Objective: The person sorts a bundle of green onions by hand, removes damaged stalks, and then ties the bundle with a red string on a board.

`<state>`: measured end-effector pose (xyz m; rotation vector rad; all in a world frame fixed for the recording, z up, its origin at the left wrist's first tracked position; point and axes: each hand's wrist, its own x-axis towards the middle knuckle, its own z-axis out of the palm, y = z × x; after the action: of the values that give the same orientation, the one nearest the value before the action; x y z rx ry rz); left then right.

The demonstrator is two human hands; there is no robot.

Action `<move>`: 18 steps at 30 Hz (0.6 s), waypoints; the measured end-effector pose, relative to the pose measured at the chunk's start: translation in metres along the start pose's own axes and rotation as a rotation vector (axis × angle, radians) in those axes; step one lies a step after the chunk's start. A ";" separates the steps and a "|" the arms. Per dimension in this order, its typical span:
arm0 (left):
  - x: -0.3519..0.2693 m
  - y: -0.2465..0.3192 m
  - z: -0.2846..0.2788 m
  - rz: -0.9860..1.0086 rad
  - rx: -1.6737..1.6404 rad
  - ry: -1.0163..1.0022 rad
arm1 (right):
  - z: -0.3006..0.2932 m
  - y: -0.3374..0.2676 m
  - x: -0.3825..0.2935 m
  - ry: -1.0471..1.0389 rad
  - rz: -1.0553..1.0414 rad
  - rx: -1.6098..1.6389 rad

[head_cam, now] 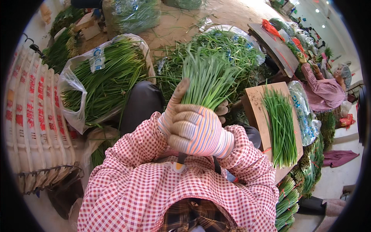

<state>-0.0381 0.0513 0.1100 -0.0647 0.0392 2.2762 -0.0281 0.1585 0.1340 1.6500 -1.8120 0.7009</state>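
Note:
A bunch of fresh green chives (205,78) stands out in front of my chest, leaf tips pointing away from me. My left hand (173,105), in a striped knit work glove, wraps the bunch from below, thumb along its left side and dirty fingertips showing at its right. Over the stem end closes my right hand (200,130), in a matching glove; its fingers hide the stems. Loose chives (171,65) lie heaped beyond the bunch. To the right, another chive bunch (279,127) rests on a wooden board (255,107).
An open plastic bag of chives (107,78) sits left of my knee (142,104), near stacked white crates (37,113). Tied bunches (287,206) lie at lower right, beside a plastic wrapper (304,113). A co-worker (324,90) works by another board (275,49).

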 end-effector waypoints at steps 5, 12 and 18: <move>0.001 0.021 -0.048 -0.032 0.074 -0.182 | 0.013 -0.002 -0.004 -0.092 -0.070 0.143; 0.030 0.035 -0.055 0.163 0.276 -0.104 | 0.003 -0.020 -0.014 -0.491 0.021 0.309; 0.042 0.032 -0.046 0.320 0.483 0.071 | -0.065 -0.021 -0.077 -0.276 0.858 0.683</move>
<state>-0.0886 0.0603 0.0618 0.1233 0.6759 2.5161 0.0022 0.2563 0.1233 1.3058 -2.7114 1.6705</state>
